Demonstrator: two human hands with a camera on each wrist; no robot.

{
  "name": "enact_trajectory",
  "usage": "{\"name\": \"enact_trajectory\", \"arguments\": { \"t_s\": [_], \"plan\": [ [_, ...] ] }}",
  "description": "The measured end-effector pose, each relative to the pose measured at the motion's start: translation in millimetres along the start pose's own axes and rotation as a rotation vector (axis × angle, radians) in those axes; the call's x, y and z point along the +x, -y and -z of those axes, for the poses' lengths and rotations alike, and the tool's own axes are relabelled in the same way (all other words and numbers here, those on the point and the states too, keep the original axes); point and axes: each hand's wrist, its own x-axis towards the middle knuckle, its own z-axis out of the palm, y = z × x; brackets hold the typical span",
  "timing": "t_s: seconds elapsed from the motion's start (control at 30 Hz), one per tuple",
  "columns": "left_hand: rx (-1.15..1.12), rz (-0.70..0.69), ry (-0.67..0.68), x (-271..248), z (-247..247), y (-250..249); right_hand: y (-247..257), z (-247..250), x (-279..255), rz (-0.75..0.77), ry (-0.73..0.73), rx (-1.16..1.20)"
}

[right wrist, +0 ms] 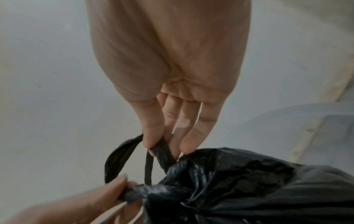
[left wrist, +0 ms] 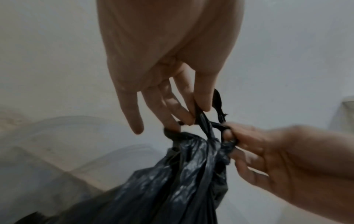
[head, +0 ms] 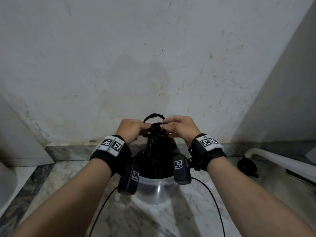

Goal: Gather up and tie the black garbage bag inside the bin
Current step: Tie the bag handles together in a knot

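Note:
The black garbage bag (head: 156, 156) rises gathered out of a translucent plastic bin (head: 154, 189) on the floor. Its top is twisted into two strands crossed above the neck, with a loop (head: 153, 116) arching behind. My left hand (head: 132, 129) pinches one strand (left wrist: 201, 118) between thumb and fingers. My right hand (head: 179, 127) pinches the other strand (right wrist: 162, 150) on the opposite side. In the left wrist view the right hand (left wrist: 268, 151) curls round a strand end. In the right wrist view the left hand (right wrist: 95, 201) grips the twisted neck (right wrist: 153, 192).
A stained white wall (head: 153, 57) stands right behind the bin, meeting a marble floor (head: 153, 219). A white pipe (head: 282, 159) and a small black object (head: 247, 166) lie at the right. A white rounded fixture (head: 6, 182) shows at the left edge.

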Motion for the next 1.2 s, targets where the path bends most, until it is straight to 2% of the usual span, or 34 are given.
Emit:
{"name": "enact_trajectory", "arguments": {
  "t_s": [0.13, 0.27, 0.43, 0.63, 0.8, 0.87, 0.97, 1.1, 1.2],
  "plan": [
    [-0.071, 0.098, 0.077, 1.7, 12.8, 12.4, -9.1, 10.1, -0.7, -0.064, -0.031, 0.141],
    [-0.169, 0.130, 0.160, 5.7, 17.3, 15.0, -11.8, 12.8, -1.2, -0.163, -0.027, 0.287],
    [-0.408, 0.183, 0.230, 6.6, 18.5, 5.5, -3.2, 16.5, -0.5, -0.210, -0.027, 0.477],
    [-0.506, 0.227, 0.204, 8.6, 19.0, 4.9, 1.1, 21.5, -0.8, -0.174, -0.065, 0.443],
    [-0.620, 0.167, 0.296, 3.3, 15.6, -6.9, 9.6, 10.5, -1.3, -0.108, -0.018, 0.351],
    [-0.581, 0.119, 0.304, -0.1, 8.3, -11.1, 13.6, 6.0, -1.9, -0.089, 0.011, 0.338],
    [-0.396, 0.008, 0.268, -5.7, -2.2, -12.7, 16.7, 1.6, -2.1, -0.070, 0.045, 0.334],
    [-0.139, -0.018, 0.237, -7.6, -3.4, -13.3, 16.8, 2.7, -0.8, -0.065, 0.068, 0.301],
    [0.092, -0.067, 0.145, -4.6, -0.4, -16.7, 13.4, 7.3, -3.2, -0.047, 0.085, 0.115]
  ]
}}
